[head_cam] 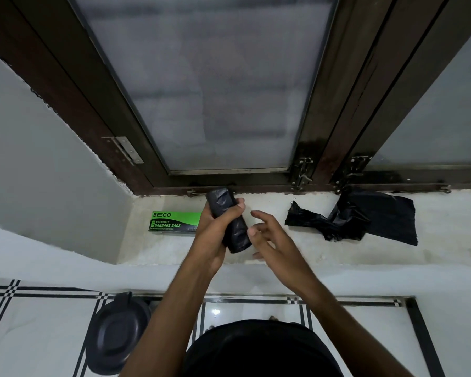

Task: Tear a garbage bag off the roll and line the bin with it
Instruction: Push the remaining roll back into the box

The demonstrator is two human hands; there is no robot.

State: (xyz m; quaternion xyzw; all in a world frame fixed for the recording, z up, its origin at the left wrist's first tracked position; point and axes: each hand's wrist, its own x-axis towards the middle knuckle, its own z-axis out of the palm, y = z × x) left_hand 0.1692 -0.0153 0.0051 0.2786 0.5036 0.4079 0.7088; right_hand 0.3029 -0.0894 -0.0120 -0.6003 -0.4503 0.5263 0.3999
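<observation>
My left hand [215, 229] is wrapped around a black roll of garbage bags [226, 210], held upright and tilted over the window sill. Fingers apart and holding nothing, my right hand [269, 235] hovers just right of the roll's lower end, its thumb close to the plastic. On the sill to the right lies a loose black garbage bag [365, 216], crumpled and partly flat. A green and black garbage-bag box [174, 221] rests on the sill, left of my hands. Down on the tiled floor at lower left stands a black bin with its lid [117, 336].
The pale stone sill [310, 251] runs below a dark wooden window frame [256, 186] with frosted glass and metal latches [302, 175]. A white wall meets the sill on the left. My dark clothing fills the bottom centre above the tiled floor.
</observation>
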